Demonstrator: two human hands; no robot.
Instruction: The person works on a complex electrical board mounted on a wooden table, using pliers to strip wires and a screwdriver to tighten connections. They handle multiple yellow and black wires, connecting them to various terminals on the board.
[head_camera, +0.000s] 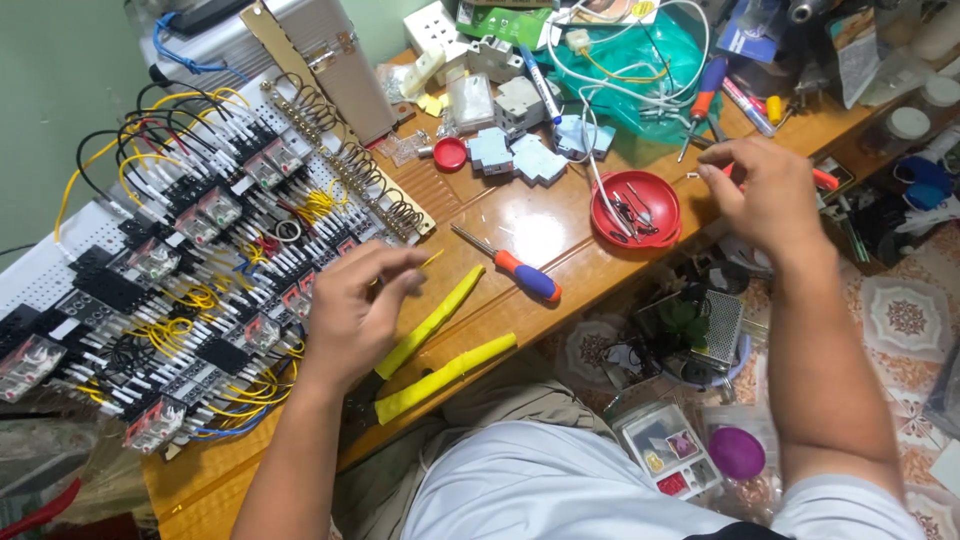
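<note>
Fingertips of our left hand (352, 308) were pinched together on a short yellow wire (431, 259), held just above the wooden workbench (520, 215) at the edge of the relay wiring board (190, 270). Our right hand (760, 195) hovered beside the red dish (636, 208) of small metal parts, thumb and forefinger closed on a tiny piece we could not make out. Yellow-handled pliers (440, 345) lay under our left hand, and an orange-and-blue screwdriver (510, 265) rested between hand and dish.
</note>
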